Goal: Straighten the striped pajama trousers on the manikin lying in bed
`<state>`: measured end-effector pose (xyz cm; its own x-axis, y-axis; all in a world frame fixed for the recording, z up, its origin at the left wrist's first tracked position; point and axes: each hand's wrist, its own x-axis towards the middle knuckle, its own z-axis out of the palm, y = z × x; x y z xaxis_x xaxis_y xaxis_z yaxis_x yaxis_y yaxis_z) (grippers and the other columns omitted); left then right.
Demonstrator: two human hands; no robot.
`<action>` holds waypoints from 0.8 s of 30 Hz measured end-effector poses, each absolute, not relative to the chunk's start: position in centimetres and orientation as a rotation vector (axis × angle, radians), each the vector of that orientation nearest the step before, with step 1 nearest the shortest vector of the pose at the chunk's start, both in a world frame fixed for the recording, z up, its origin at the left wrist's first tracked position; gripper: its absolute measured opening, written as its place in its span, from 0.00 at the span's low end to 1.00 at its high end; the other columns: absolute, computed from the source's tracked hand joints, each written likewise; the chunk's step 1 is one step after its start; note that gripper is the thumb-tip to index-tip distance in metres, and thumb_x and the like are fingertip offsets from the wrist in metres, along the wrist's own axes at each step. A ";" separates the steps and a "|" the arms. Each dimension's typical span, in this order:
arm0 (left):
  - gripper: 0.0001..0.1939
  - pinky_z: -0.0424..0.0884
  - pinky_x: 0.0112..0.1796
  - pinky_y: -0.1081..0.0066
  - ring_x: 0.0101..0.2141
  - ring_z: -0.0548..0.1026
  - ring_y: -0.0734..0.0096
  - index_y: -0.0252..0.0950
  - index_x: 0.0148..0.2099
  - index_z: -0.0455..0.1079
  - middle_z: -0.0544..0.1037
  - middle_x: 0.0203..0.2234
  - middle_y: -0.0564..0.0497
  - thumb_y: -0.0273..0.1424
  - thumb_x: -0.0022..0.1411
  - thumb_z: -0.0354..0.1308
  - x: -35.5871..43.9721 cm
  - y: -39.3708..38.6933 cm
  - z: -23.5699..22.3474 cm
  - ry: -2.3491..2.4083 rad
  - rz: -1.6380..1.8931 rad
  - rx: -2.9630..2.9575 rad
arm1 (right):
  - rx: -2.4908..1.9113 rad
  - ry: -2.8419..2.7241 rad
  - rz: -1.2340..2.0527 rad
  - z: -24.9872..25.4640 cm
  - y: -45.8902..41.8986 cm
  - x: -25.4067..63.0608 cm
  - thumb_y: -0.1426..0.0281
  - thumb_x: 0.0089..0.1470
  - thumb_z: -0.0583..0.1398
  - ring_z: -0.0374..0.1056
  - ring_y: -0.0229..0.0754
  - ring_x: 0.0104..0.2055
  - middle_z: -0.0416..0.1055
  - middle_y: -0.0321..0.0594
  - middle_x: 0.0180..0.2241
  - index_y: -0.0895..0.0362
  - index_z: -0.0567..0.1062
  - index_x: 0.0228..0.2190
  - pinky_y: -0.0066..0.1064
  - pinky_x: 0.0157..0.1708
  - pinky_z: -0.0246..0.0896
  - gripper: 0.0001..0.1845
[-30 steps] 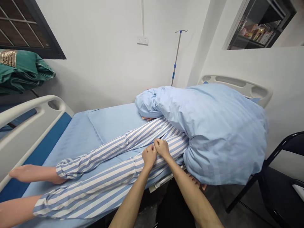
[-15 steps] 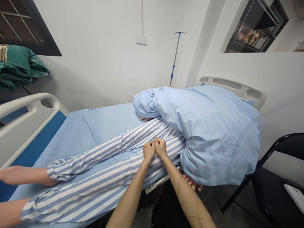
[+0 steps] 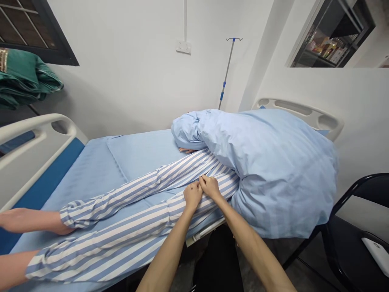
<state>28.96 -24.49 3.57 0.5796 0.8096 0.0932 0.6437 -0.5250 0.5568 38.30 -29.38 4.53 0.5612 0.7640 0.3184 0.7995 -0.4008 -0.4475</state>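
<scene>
Fingers [image 3: 203, 181] curled, grip unclear | left hand [image 3: 192, 195], right hand [image 3: 209, 187] on | blue-white striped pyjama trousers [image 3: 179, 206], creased

Blue-and-white striped pajama trousers [image 3: 100, 239], pale blue duvet [image 3: 282, 182], deep green cloth [image 3: 21, 79]

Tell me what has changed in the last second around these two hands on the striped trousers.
The left hand and right hand have crept slightly along the striped trouser leg toward the blue quilt, still touching it. Fingers that hung below the quilt's edge are gone from view. The lying person stayed put.
</scene>
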 end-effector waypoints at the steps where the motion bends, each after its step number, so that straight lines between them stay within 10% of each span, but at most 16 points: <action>1: 0.16 0.57 0.34 0.70 0.36 0.75 0.64 0.36 0.39 0.78 0.81 0.36 0.43 0.32 0.68 0.48 29.0 -24.6 3.5 1.158 0.462 2.375 | -2.216 -1.187 -0.074 4.2 -29.4 38.4 0.66 0.63 0.50 0.63 0.37 0.25 0.70 0.37 0.20 0.55 0.72 0.21 0.28 0.29 0.43 0.20; 15: 0.18 0.54 0.32 0.71 0.31 0.73 0.71 0.35 0.28 0.74 0.79 0.27 0.47 0.29 0.68 0.48 31.4 -25.1 5.2 1.077 0.506 2.297 | -1.764 -0.868 0.001 3.3 -29.3 39.6 0.56 0.61 0.48 0.51 0.35 0.22 0.53 0.30 0.15 0.53 0.54 0.17 0.28 0.26 0.45 0.24; 24: 0.13 0.59 0.35 0.71 0.37 0.77 0.65 0.38 0.40 0.78 0.82 0.38 0.45 0.30 0.67 0.50 29.2 -24.8 3.6 1.111 0.496 2.370 | -2.313 -1.374 -0.155 5.7 -30.0 37.9 0.68 0.63 0.51 0.65 0.38 0.26 0.75 0.39 0.25 0.56 0.74 0.26 0.30 0.28 0.42 0.17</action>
<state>29.19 -24.80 3.56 0.6063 0.7860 0.1208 0.6149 -0.5597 0.5555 37.91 -30.00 5.66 0.4993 0.8075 0.3142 0.8571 -0.4073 -0.3153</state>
